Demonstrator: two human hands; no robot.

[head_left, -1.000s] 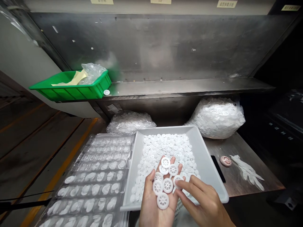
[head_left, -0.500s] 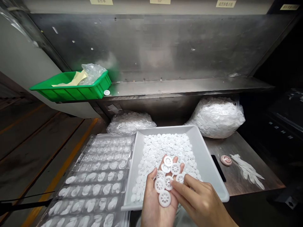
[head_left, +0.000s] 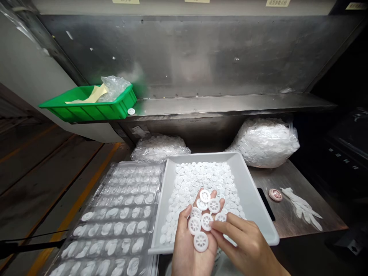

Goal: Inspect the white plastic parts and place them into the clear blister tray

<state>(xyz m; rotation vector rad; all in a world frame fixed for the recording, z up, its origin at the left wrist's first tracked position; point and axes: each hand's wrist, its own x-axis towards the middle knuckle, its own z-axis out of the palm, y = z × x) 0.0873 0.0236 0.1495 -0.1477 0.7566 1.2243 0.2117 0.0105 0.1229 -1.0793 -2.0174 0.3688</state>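
Observation:
My left hand [head_left: 192, 253] is palm up, fingers slightly curled, cradling several small white spoked plastic wheels [head_left: 201, 241]. They lie loosely over the palm and fingers, some overlapping. From the right, my right hand [head_left: 244, 239] reaches over the palm, thumb and index finger pinched at the rim of one white wheel [head_left: 206, 221]. Another wheel is partly covered by that hand's knuckles. Both hands are above the near part of a grey tray [head_left: 254, 195], which holds a thick layer of similar white wheels [head_left: 201, 174].
Left of the tray are clear plastic blister trays [head_left: 115, 214] with rows of white parts. Behind stand two clear bags of white parts [head_left: 161, 147], [head_left: 267, 143]. A green bin [head_left: 94, 111] sits on the metal shelf. A phone, round pink object [head_left: 275, 194] and white glove [head_left: 301, 209] lie right.
The view has shifted very slightly. Both hands keep nearly the same pose, and the right fingertips remain at the same wheel's rim.

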